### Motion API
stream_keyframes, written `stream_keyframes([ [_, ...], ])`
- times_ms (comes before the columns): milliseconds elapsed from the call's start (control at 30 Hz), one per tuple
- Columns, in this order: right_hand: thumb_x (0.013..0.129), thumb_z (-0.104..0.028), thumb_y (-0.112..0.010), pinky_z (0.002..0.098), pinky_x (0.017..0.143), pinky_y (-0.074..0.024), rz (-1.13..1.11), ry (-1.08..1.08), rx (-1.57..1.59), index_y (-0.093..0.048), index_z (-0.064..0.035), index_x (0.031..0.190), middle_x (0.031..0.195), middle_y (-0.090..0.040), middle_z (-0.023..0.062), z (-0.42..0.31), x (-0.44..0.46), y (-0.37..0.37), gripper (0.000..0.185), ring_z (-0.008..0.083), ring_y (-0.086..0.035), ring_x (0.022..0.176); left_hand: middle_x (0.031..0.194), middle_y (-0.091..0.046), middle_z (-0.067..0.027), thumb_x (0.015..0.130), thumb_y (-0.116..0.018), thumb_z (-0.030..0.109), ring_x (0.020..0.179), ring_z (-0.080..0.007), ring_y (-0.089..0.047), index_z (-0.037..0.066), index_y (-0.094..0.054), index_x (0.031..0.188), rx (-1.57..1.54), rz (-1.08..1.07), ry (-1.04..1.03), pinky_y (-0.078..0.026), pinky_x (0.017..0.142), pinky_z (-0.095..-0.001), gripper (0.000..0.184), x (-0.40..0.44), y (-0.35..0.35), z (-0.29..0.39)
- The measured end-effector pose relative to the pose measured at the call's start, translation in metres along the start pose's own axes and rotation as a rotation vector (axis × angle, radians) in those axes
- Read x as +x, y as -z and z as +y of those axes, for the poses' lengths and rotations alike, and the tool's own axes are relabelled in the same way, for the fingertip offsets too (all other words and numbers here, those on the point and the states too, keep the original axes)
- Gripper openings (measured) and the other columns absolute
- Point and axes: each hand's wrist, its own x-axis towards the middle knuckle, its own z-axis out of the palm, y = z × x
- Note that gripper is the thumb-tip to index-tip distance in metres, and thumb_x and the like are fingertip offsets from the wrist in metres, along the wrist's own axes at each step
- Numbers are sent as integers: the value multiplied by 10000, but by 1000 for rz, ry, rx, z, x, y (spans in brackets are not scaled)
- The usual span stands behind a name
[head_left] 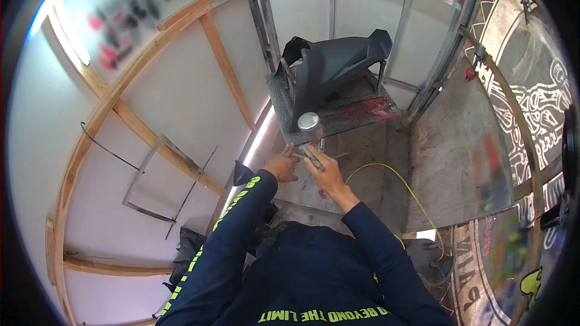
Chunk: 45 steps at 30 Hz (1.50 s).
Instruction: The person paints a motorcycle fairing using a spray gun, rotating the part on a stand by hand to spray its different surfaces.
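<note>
A: What are the hands holding?
B: The right hand (pixel 329 176) is wrapped around the handle of a spray gun (pixel 313 158). The left hand (pixel 281 166) has its fingertips at the gun's side; whether they pinch it or merely touch, I can't tell.
A: Where's the gun?
B: In front of the torso, just by the near edge of the stand (pixel 356 112), its round-lidded cup (pixel 309 122) uppermost.
A: Heavy?
B: Moderate, I'd judge: stiff, probably metal, and top-heavy if the cup is full. The handle is the place to hold it; smooth parts could be slippery when wet.
A: And beyond?
B: A dark grey molded panel (pixel 341 60) sits on the stand. It looks light and rigid, easily scuffed; I'd take it by the edges. A yellow hose (pixel 403 182) curves to the right.
</note>
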Motion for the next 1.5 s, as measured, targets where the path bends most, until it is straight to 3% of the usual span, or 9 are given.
stream_keyframes([
  [133,916,-181,-651,375,849,-526,-164,-149,-19,-616,-33,1274,1112,-677,256,-2,14,3,389,359,-683,1037,1602,-97,-298,737,-778,410,1490,-401,-179,60,-542,1378,-29,-31,11,-286,1180,-438,768,-4,15,13],
  [367,908,-195,-653,361,849,-523,-199,-114,-100,-609,-52,1291,1124,-682,230,-25,64,48,411,342,-686,1034,1599,-172,-268,761,-755,396,1475,-358,-251,51,-528,1391,-60,-58,-10,-308,1168,-418,752,3,16,6],
  [433,910,-261,-644,437,781,-520,-124,11,-125,-631,-134,1267,963,-691,236,-28,78,61,379,409,-672,929,1597,-187,-262,763,-753,393,1474,-350,-257,48,-535,1384,-64,-54,-18,-309,1168,-416,743,4,16,5],
  [567,902,-222,-657,402,787,-525,-67,48,-105,-622,-137,1277,996,-696,224,-37,102,90,387,390,-679,953,1591,-213,-258,755,-754,391,1470,-341,-269,40,-554,1363,-22,-32,-68,-316,1165,-412,730,13,6,-8],
  [767,904,-192,-659,350,775,-523,45,88,-127,-637,-71,1254,991,-704,216,-58,135,127,370,316,-715,896,1589,-207,-269,743,-754,409,1468,-359,-268,60,-556,1368,-45,-43,-11,-320,1162,-423,743,17,4,-19],
  [833,913,-195,-657,332,767,-521,92,-29,-146,-633,-62,1258,973,-703,220,-72,142,136,370,273,-714,842,1590,-204,-269,744,-755,413,1466,-364,-272,68,-554,1371,-32,-36,-9,-320,1163,-424,744,17,4,-20],
  [900,921,-189,-653,324,764,-521,167,71,-109,-631,-57,1261,956,-703,215,-70,143,134,365,237,-707,815,1591,-201,-269,744,-756,418,1463,-368,-276,77,-553,1374,-23,-34,-8,-319,1163,-424,744,16,4,-19],
  [1200,907,-224,-666,415,799,-529,-47,230,-163,-626,-93,1275,1040,-694,214,-48,108,101,392,389,-674,932,1593,-235,-229,766,-747,408,1458,-340,-297,82,-545,1384,-34,-81,21,-322,1162,-408,727,16,15,-11],
  [1500,918,-242,-632,415,819,-526,-294,78,-227,-617,-101,1290,1064,-687,228,-27,39,54,398,404,-670,925,1589,-256,-218,754,-762,405,1442,-344,-325,96,-550,1387,-34,-82,23,-326,1158,-407,735,9,19,8],
])
